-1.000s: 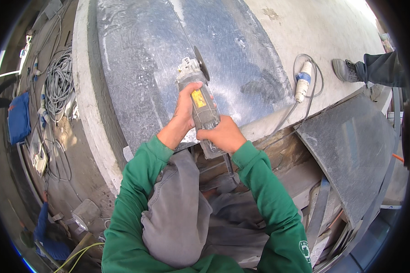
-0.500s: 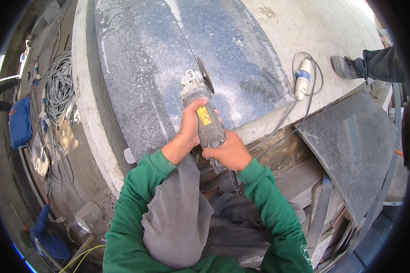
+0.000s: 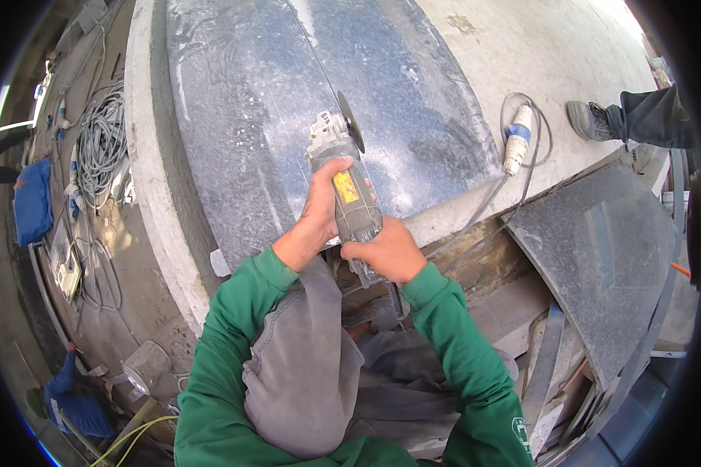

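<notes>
While both hands grip the angle grinder [image 3: 344, 183], I see it sitting a little higher over the dark stone slab [image 3: 288, 101] than half a second ago, when it had dipped nearer the slab's close edge. My left hand [image 3: 318, 210] wraps the grey body just behind the head; my right hand [image 3: 382, 249] clamps the rear handle, close behind the left. The cutting disc [image 3: 351, 121] stands on edge at the thin scored line running up the slab, though I cannot tell whether it touches the stone. I judge the tool is being moved back and forth along that line. A cable with a blue and white plug [image 3: 516, 140] lies on the pale counter [image 3: 537, 54], to the right of the slab.
</notes>
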`<state>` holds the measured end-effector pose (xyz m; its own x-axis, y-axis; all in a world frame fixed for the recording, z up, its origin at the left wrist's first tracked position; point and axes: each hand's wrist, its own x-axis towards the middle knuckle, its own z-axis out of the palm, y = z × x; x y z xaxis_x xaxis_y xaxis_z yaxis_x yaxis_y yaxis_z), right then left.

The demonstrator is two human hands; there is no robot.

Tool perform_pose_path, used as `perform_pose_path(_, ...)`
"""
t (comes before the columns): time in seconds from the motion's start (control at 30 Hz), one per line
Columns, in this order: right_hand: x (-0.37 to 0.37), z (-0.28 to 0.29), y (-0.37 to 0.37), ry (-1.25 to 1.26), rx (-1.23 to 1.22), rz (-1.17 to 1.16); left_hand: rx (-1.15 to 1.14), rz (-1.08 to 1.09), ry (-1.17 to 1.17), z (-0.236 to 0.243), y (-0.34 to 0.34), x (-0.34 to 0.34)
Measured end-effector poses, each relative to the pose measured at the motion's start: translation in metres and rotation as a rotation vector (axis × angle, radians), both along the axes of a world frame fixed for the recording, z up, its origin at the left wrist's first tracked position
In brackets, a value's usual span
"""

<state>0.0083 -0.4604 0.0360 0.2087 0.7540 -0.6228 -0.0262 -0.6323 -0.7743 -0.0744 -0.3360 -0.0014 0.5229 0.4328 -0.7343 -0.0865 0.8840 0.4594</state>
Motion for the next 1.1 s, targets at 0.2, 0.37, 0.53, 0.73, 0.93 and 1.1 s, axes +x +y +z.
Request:
perform_pose_path(0.2,0.023,-0.005,0.059,-0.005,-0.108,0.049,0.029,0.015,-0.043,-0.018,0.055,0.017)
perform_pose_path(0.37,0.015,-0.006,0.043,0.005,-0.038,0.046,0.028,0.03,-0.023,-0.013,0.041,0.013)
perform_pose_path(0.53,0.003,-0.001,0.006,0.007,0.001,0.005,0.01,0.005,0.009,-0.001,0.006,0.002)
perform_pose_path(0.73,-0.003,0.006,-0.021,0.004,-0.038,-0.006,-0.061,-0.022,0.036,0.006,-0.018,-0.004)
perform_pose_path(0.93,-0.006,0.012,-0.027,0.01,-0.014,-0.034,-0.067,-0.026,0.021,0.012,-0.026,-0.006)
perform_pose_path(1.1,-0.008,0.013,-0.03,-0.006,-0.046,-0.031,-0.037,-0.03,0.03,0.007,-0.032,-0.008)
